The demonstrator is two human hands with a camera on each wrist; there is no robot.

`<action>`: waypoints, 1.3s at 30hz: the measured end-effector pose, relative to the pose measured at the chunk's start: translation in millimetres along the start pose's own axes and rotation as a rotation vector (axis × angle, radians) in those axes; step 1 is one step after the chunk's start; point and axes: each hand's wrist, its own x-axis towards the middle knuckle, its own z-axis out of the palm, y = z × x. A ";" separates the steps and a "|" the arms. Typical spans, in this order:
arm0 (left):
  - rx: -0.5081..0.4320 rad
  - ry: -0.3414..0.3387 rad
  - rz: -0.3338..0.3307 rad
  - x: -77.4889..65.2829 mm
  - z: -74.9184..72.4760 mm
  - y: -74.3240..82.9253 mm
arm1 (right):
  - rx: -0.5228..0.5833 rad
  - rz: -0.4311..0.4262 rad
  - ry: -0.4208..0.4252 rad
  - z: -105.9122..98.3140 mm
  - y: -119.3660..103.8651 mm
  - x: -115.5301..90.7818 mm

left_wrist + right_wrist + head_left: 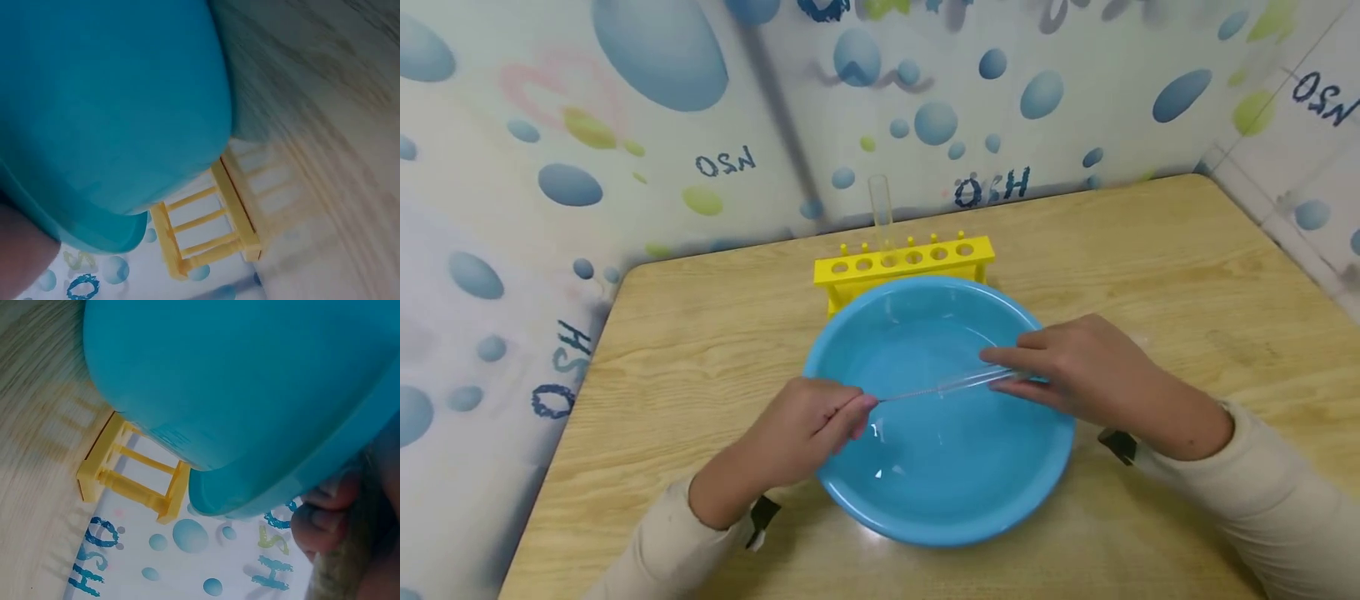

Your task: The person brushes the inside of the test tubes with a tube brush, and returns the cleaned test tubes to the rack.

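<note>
Tube (972, 381): probably light, slippery, fragile; best held gently near one end | Right hand (1071, 371): pinching tube | Left hand (812, 429): gripping thin wire (906, 395)

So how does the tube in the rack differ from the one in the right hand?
The rack tube stands upright, while the held tube lies near level over the basin. The yellow rack supports the rack tube; the right hand pinches the held tube. A thin rod from the left hand meets the held tube; none shows at the rack tube. Both are clear.
</note>
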 end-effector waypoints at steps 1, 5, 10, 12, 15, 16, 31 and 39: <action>-0.024 -0.019 -0.036 1.0 0.0 0.5 | -0.001 -0.005 0.009 0.6 0.1 0.2; 0.036 -0.036 -0.057 3.5 2.2 0.2 | 0.009 -0.007 0.024 2.9 1.7 0.7; 0.184 0.069 0.072 2.9 8.6 -4.3 | 0.025 0.035 0.013 3.8 6.0 -0.8; 0.187 0.131 0.108 1.3 10.8 -6.4 | 0.019 0.050 0.035 3.9 7.6 -1.5; 0.160 0.209 0.128 0.0 13.2 -8.3 | 0.016 0.061 0.063 4.4 8.9 -2.2; 0.143 0.226 0.126 0.0 13.8 -8.3 | 0.018 0.063 0.062 4.8 8.8 -2.2; 0.045 0.225 0.020 -1.8 14.5 -9.9 | -0.061 0.061 0.088 9.1 5.6 0.6; -0.081 0.138 -0.103 -1.3 7.1 -1.5 | -0.145 0.026 0.169 14.1 -0.5 2.5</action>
